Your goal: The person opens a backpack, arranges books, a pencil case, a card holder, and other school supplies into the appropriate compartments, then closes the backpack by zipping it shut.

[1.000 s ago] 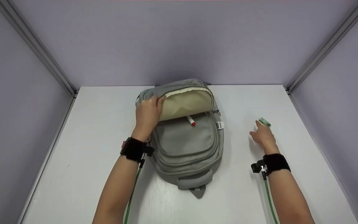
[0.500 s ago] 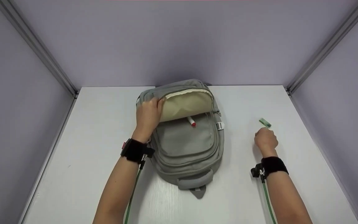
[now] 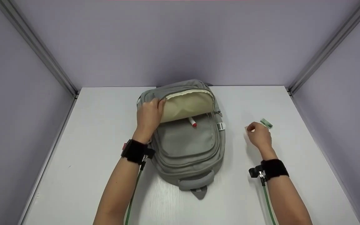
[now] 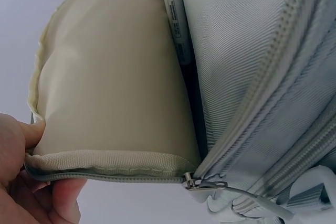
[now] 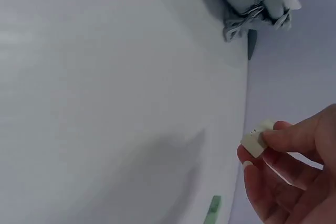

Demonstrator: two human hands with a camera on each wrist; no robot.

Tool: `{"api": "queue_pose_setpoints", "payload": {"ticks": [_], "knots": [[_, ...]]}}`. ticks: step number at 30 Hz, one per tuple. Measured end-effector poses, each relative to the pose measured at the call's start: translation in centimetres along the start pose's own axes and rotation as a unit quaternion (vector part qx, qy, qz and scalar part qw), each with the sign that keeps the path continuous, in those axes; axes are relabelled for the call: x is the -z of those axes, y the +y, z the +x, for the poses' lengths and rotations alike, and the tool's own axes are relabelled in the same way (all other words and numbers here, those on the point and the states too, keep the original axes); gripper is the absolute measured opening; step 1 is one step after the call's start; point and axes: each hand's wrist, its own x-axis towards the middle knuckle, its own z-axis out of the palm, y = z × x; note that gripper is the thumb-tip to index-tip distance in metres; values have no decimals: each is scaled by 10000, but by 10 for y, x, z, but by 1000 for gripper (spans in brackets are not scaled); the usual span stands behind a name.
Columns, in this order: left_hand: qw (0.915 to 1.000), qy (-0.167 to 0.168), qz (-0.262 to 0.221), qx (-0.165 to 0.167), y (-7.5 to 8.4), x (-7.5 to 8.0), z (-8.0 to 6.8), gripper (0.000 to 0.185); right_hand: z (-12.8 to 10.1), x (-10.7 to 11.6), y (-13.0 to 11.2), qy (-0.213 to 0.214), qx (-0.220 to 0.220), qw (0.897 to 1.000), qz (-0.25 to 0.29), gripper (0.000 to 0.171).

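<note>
My left hand (image 3: 149,115) grips the backpack (image 3: 187,147) flap open at mid-worktop; my right hand (image 3: 259,135) pinches a small white eraser (image 5: 255,139) right of it. I should keep the mouth wide and the pinch firm.

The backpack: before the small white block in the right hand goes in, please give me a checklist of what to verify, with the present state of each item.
1. Backpack pocket open: ok, the cream lining shows in the head view.
2. Left hand holds the flap back: ok, its fingers grip the edge of the opening.
3. Right hand has the small white block: ok, pinched at the fingertips, clear of the table.
4. Way into the pocket free: not ok, a red-tipped marker sticks out at the mouth.
5. Room deeper in the pocket: cannot tell.
6. Green piece left on the table: ok, it lies apart, beside the right hand.
</note>
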Motion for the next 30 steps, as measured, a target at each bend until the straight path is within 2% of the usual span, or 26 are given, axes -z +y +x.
{"api": "queue_pose_setpoints", "payload": {"ticks": [3,7,9,16,19,22,26,30], "knots": [[10000,-52,-2,26,0,0,1,41,-1,2,-21,71,502,9972,542,11],[10000,-80,3,30,0,0,1,41,-7,5,-51,72,983,9873,1248,33],[10000,-72,-5,21,-1,0,1,42,-12,7,-66,138,1097,9828,1482,36],[10000,47,-83,-24,-3,-1,3,42,-35,-2,-108,425,1234,9730,1905,26],[9999,95,-115,-86,-3,-1,3,41,-45,-13,-122,227,1446,9695,1967,21],[9997,147,-129,-144,-3,-1,3,41,-52,-27,-138,-224,1662,9630,2109,18],[9997,175,-128,-115,-2,-2,4,41,-59,-47,-163,-758,1696,9516,2448,15],[9998,151,-141,-48,-2,-2,4,42,-60,-68,-183,-1029,1736,9392,2778,10]]}}
